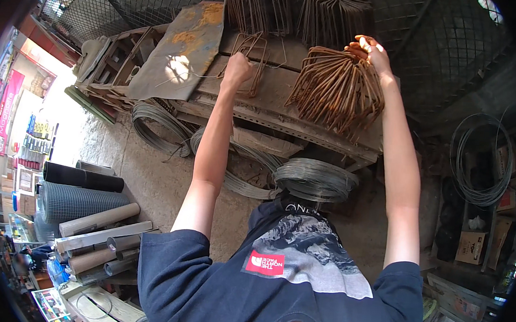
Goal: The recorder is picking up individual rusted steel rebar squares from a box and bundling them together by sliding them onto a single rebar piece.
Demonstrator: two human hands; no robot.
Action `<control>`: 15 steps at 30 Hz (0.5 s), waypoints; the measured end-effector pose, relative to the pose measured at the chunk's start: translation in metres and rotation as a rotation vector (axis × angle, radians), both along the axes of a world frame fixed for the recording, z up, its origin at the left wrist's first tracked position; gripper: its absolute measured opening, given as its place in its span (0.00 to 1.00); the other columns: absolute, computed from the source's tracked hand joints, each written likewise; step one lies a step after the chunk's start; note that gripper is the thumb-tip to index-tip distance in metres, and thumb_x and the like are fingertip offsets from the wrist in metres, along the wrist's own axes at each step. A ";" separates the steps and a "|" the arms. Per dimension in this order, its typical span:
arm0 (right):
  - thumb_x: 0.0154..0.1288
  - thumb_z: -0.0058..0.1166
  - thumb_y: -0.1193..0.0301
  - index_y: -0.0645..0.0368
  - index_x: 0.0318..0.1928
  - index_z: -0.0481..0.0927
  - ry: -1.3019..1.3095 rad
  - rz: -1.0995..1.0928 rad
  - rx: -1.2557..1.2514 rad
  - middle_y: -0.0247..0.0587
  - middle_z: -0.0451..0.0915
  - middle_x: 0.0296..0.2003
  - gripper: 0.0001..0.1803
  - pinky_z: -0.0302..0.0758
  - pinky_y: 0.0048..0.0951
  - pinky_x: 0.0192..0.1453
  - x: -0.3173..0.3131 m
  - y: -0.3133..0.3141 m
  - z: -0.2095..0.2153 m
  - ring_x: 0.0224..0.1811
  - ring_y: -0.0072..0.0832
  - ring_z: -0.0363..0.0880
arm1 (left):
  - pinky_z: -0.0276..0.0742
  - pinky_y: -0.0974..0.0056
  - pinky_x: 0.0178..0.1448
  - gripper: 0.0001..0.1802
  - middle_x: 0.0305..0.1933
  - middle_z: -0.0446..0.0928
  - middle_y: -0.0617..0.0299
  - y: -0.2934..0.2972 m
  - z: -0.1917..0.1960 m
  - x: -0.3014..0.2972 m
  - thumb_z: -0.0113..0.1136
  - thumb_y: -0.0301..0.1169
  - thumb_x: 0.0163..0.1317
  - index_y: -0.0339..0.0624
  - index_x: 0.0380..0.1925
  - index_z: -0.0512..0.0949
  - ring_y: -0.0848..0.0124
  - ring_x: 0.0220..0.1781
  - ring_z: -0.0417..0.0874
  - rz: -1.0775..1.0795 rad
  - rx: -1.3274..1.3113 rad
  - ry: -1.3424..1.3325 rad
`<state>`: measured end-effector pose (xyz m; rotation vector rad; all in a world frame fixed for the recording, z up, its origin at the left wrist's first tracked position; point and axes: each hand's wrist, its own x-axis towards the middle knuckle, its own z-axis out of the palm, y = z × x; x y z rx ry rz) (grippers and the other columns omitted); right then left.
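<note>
My left hand (238,71) is closed in a fist over a few rusty square rebar stirrups (255,88) on the workbench. A thin pale wire (207,75) comes out on both sides of this fist, which appears to grip it. At the far edge of a fanned bundle of orange-rusted stirrups (338,89), my right hand (371,54) has its fingers bent but apart, with orange rust on them. No object shows between those fingers; whether they touch the bundle I cannot tell.
Two darker stirrup bundles (258,8) (335,17) stand at the back against wire mesh. A grey sheet (181,54) with rust patches covers the bench's left part. Wire coils (316,180) lie below the bench. Mesh rolls (81,202) are stacked at left; another coil (482,159) hangs at right.
</note>
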<state>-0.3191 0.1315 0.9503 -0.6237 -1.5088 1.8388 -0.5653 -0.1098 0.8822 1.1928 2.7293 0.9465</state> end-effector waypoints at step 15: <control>0.68 0.41 0.73 0.65 0.46 0.71 -0.017 0.011 0.004 0.49 0.79 0.34 0.10 0.80 0.32 0.45 -0.002 -0.011 0.005 0.38 0.37 0.82 | 0.66 0.63 0.29 0.18 0.21 0.72 0.60 -0.019 0.068 -0.032 0.46 0.36 0.57 0.29 0.31 0.76 0.72 0.21 0.69 0.028 0.069 -0.514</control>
